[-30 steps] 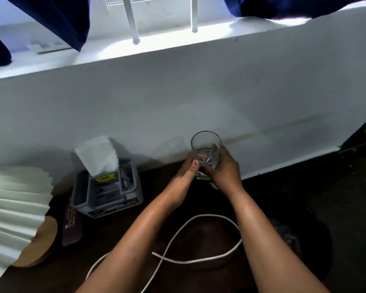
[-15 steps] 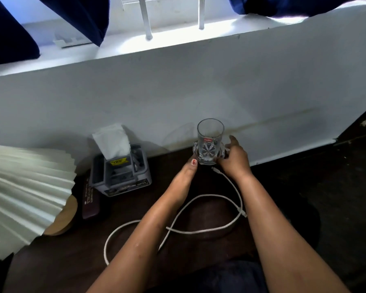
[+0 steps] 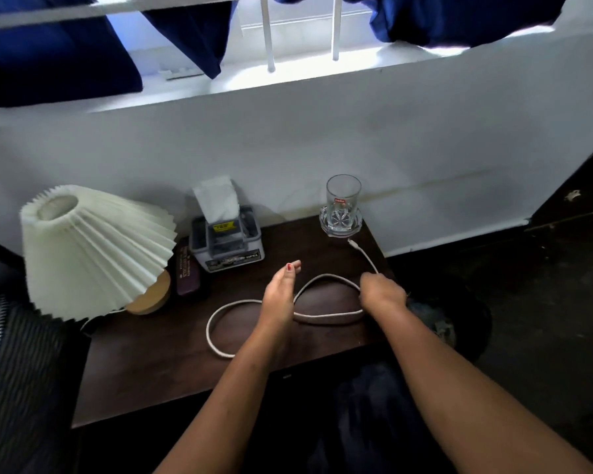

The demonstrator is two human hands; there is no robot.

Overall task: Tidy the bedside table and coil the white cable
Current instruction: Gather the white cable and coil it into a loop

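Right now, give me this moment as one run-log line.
phase: cable coiling starts | right hand: closed on white cable | left hand: open above cable | glass: upright on coaster, back right of table

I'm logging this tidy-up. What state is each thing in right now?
white cable: uncoiled, lying in loose loops on the table
glass: upright, on a clear coaster
tissue box: open, one tissue sticking up
lamp: shade tilted
left hand: open, empty
right hand: closed on the white cable
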